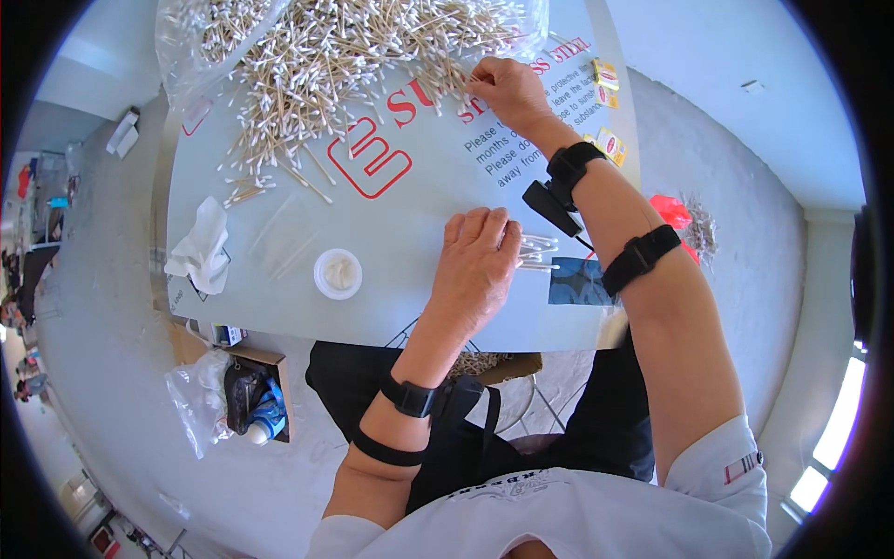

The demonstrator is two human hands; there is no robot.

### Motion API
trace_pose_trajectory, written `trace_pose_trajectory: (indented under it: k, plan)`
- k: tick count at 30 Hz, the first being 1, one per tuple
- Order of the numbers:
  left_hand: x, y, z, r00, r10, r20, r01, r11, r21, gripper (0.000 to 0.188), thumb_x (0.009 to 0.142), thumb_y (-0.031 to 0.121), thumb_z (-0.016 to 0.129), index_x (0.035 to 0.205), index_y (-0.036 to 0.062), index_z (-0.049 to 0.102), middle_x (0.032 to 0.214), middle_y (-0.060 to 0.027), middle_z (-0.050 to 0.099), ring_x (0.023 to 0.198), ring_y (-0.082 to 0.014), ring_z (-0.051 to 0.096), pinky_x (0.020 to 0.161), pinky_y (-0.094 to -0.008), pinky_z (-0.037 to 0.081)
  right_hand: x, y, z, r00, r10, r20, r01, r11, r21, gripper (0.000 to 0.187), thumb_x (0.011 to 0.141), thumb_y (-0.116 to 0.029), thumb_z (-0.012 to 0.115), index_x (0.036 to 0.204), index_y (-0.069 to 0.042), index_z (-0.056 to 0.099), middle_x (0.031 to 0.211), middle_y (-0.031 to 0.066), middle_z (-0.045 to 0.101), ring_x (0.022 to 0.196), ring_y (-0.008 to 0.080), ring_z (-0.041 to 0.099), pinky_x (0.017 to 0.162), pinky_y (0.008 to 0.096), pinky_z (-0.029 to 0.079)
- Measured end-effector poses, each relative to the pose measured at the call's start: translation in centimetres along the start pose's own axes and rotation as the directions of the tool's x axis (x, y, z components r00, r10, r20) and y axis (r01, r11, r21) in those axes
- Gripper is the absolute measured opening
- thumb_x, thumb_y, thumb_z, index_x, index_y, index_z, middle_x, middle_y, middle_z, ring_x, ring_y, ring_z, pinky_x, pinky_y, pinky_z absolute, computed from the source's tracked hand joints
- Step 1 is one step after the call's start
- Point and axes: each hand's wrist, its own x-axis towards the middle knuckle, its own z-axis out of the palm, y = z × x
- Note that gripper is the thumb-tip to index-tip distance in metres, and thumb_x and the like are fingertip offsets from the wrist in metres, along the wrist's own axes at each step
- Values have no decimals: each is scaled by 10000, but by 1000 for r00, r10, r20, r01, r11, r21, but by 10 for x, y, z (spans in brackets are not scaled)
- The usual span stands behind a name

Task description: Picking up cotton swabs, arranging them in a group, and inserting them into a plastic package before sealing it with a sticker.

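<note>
While gripping cotton swabs (538, 253), left hand (477, 261); right hand (507, 88) seemingly pinching swabs beside yellow packets (606, 74).

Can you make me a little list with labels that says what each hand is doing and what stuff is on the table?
left hand: closed around a small bundle of cotton swabs, their white tips sticking out to the right
right hand: reaching into the big pile of cotton swabs, fingertips pinching at its edge
table: pale sheet with red print
round white lid: left of the left hand
crumpled tissue: near the table's left edge
clear plastic bag: under the pile, at the far end
</note>
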Motion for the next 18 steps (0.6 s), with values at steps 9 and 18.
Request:
trace_pose_trajectory:
  k: [9,18]
  plan:
    - [0,2,-1,1000,-2,18,2,1000,7,308,781,68,617,1080,-6,623,1158,-133,572,1132,-281,511,1009,-418,353,-12,1,-12,999,38,23,-33,979,-200,186,803,-211,660,808,-26,640,686,127,636,644,281,621,612,378,482]
    - [-1,0,4,999,34,14,-34,999,25,347,789,101,622,1114,-18,598,1166,-141,549,1150,-296,491,989,-445,377,-115,11,-45,949,-119,292,143,988,-61,121,787,-101,658,779,-12,575,725,112,577,693,278,587,648,360,476]
